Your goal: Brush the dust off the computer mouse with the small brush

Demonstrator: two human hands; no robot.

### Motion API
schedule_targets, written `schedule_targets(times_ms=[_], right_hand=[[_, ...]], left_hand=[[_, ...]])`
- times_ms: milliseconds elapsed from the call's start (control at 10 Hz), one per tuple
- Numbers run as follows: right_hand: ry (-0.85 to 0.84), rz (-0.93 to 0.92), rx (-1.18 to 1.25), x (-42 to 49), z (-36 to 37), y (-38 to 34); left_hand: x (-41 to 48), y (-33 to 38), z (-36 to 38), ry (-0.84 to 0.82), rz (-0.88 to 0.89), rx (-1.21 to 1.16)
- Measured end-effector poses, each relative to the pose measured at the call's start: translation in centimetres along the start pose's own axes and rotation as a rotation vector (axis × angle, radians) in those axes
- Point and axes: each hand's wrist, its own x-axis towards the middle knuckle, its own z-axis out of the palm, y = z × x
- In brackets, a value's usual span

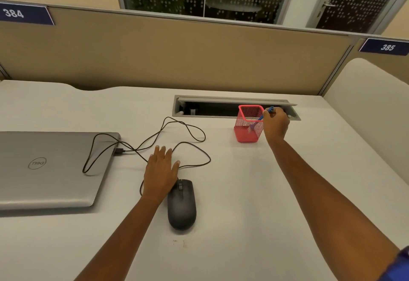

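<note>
1. A red mesh pen holder stands upright on the white surface, just in front of an open cable tray.
2. The small brush leans inside the holder, its blue handle sticking out over the right rim; nothing else shows through the mesh.
3. The right hand is pinched on that handle.
4. The left hand lies flat, fingers spread, touching the front of the black computer mouse.
5. A closed laptop lies to the left, the mouse cable plugged into it.
</note>
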Motion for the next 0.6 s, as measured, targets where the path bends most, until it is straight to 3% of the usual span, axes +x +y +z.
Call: schedule_targets(times_ms=[200, 400, 600], right_hand=[[-0.007, 0.101, 0.003, -0.6, -0.6, 0.7], [0.118, 0.033, 0.047, -5.7, -1.9, 0.4], [-0.040, -0.078, 0.009, -13.7, -1.0, 1.1]], left_hand=[[-0.5, 0.1, -0.2, 0.049, -0.012, -0.110], [-2.2, -0.4, -0.8, 0.109, -0.015, -0.156], [-4.4, -1.1, -0.9, 0.125, -0.043, -0.162]])
